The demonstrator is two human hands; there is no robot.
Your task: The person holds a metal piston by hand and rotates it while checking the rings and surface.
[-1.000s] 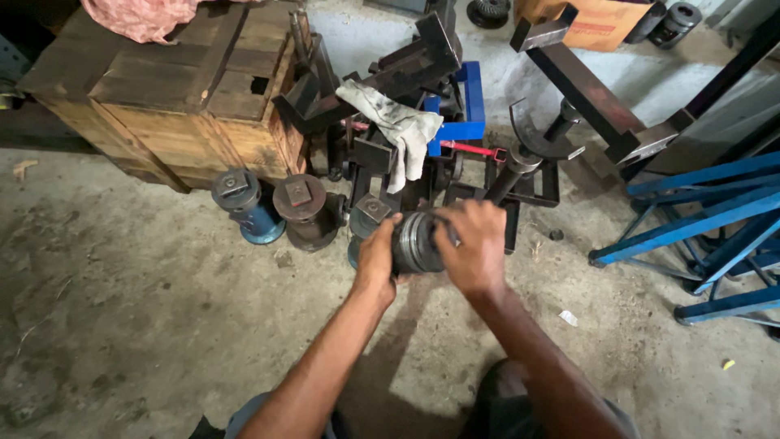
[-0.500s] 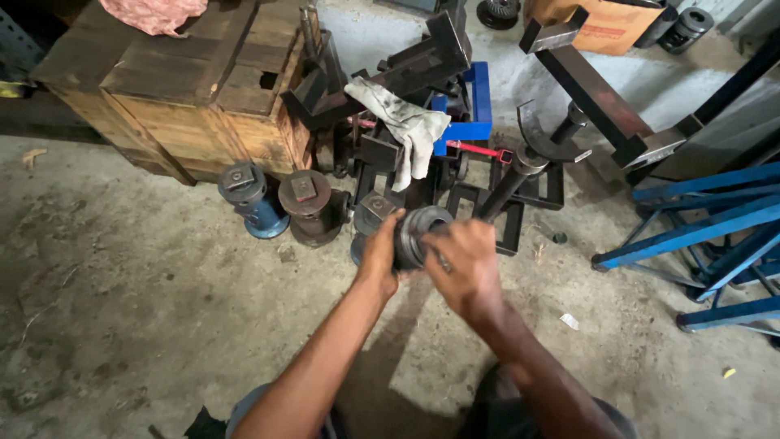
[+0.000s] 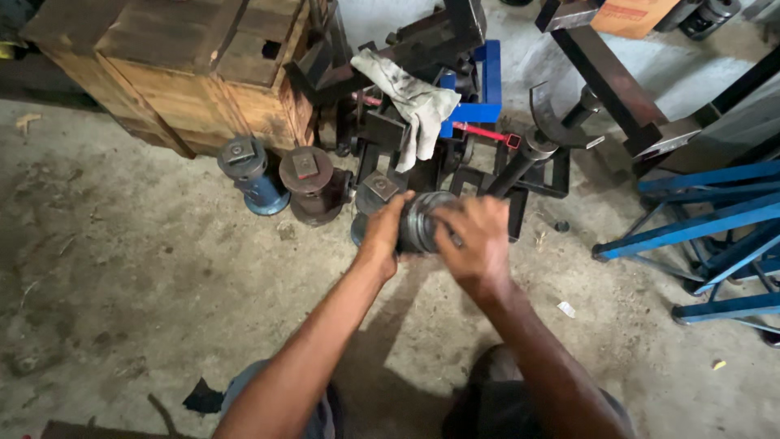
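Note:
Both of my hands are closed around a dark ribbed metal cylinder [image 3: 421,221] held above the concrete floor. My left hand [image 3: 386,230] grips its left end and my right hand [image 3: 474,238] covers its right end from above. Just behind the cylinder stands a bottle jack [image 3: 375,193] with a square top. To its left stand a rusty brown bottle jack [image 3: 311,184] and a blue bottle jack [image 3: 248,174].
A wooden crate [image 3: 191,69] sits at the upper left. A dirty cloth [image 3: 413,102] hangs over black and blue steel frames [image 3: 475,89]. Blue metal stands [image 3: 699,236] lie at the right. A black steel beam [image 3: 605,77] runs across the upper right.
My right hand has slid over the cylinder's right end, turning on it. The view has shifted slightly, with the jacks and the crate now lower in the frame.

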